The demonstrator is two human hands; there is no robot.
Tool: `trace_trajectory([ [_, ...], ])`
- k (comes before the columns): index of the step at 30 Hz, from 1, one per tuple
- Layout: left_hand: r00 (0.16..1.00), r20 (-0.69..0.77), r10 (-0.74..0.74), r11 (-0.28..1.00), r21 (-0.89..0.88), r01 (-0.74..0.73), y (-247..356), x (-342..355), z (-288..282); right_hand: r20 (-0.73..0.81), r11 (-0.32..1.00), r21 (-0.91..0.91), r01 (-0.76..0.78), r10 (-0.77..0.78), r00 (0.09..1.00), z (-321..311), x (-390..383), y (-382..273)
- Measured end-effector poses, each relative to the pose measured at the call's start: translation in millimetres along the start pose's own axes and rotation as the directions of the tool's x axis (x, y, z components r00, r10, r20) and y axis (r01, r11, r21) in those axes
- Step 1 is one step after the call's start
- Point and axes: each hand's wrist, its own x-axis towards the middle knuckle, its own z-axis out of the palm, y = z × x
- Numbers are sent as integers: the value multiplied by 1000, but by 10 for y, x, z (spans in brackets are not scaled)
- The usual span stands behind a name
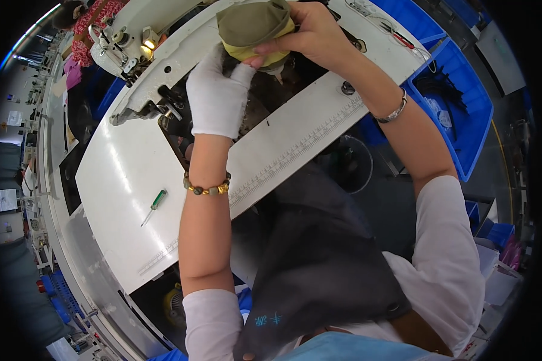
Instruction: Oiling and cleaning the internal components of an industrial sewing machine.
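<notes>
Above the sewing table (120, 156), both hands hold up a rounded olive cloth piece (253, 25) with a yellow layer along its lower edge, shaped like a cap or pouch. My left hand (221, 96), in a white glove, grips it from the lower left; the cloth hides most of its fingertips. Bare, my right hand (313, 37) holds the right side, its fingers bent against the yellow edge. Behind and below the hands lies a dark opening in the tabletop.
To the left, a white sewing machine (123, 54) has a lit lamp. A green-handled screwdriver (158, 201) lies on the table; a red-handled tool (397, 37) rests far right. Blue bins (482, 114) stand at the right. Another person (102, 21) sits at the far left.
</notes>
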Motion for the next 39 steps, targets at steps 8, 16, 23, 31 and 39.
trace_trajectory([
  [8,989,-79,126,987,110,-117,-43,-31,47,-67,949,-244,197,-219,973,10,-8,282],
  [16,985,-121,120,985,140,-103,-75,-78,27,-85,942,-275,195,-226,970,39,-36,284],
  [23,987,-129,91,991,114,-76,-82,-76,30,-75,944,-267,191,-218,973,40,-37,266],
  [31,985,-145,91,990,124,-73,-45,-96,1,-32,897,-386,216,-247,968,54,-51,213],
  [39,968,-179,179,952,279,-124,44,-138,-82,-47,929,-290,232,-256,966,104,-14,226],
])
